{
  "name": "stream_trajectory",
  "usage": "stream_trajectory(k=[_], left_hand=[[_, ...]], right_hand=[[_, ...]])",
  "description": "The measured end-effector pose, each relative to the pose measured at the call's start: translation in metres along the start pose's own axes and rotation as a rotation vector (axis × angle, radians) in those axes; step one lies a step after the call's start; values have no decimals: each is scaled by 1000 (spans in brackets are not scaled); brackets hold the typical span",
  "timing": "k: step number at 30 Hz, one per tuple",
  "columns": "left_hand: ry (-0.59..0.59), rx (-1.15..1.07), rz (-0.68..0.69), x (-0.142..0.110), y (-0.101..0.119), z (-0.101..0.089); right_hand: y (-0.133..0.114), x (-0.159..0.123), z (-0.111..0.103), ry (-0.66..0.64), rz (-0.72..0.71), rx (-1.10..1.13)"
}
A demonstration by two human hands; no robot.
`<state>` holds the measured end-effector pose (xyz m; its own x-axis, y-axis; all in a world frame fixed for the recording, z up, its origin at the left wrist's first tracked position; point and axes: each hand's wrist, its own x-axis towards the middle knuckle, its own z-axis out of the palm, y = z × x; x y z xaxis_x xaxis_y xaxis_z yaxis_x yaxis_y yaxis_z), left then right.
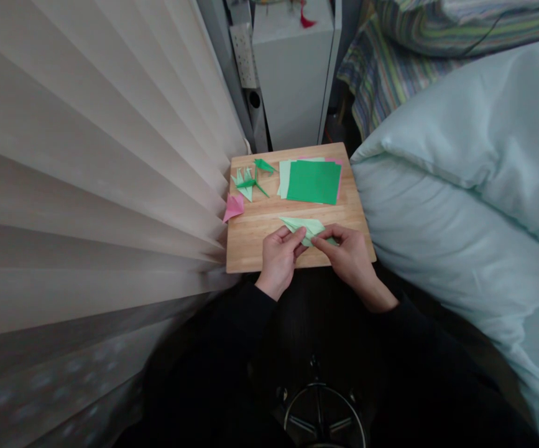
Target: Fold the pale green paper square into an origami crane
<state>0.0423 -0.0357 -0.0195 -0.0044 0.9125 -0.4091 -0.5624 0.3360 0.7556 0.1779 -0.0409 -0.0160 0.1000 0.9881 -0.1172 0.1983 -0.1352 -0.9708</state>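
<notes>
A pale green folded origami paper (303,225) is held between both hands above the front of the wooden tabletop (255,242). My left hand (281,255) pinches its near left side, thumb on top. My right hand (346,252) has thumb and forefinger closed on the right part, where a narrow fold sticks out. Part of the paper is hidden by the fingers. Beyond the hands lies a stack of origami sheets (313,182), dark green on top, with light green and pink edges showing. Folded green paper cranes (250,183) rest at the back left.
A pink folded paper (233,206) sits at the tabletop's left edge. Pleated curtains (157,155) border the left side, and a pale blue quilt (460,186) bulges along the right. Behind stands a white cabinet (292,87). A round metal stool base (322,410) shows below.
</notes>
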Motion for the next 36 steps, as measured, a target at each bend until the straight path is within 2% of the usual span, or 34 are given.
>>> stream_trajectory(k=[4,6,9,13,16,24,29,36], left_hand=[[20,68,38,2,1,-3],[21,136,64,4,3,-5],[-37,248,94,7,8,-8],[-142,325,78,9,9,-10],[-146,323,83,11,7,-11],[-159,350,56,14,8,-14],[-140,330,36,11,10,-12],[-135,200,-16,8,11,-10]], right_hand=[[2,-2,2,-9,-3,8],[3,-2,0,0,-3,83],[5,2,-5,38,16,200],[6,6,-10,-166,38,111],[9,6,-10,-249,16,-25],[8,4,-8,-264,33,-91],[8,3,-8,-306,49,-61],[10,2,-7,-253,41,73]])
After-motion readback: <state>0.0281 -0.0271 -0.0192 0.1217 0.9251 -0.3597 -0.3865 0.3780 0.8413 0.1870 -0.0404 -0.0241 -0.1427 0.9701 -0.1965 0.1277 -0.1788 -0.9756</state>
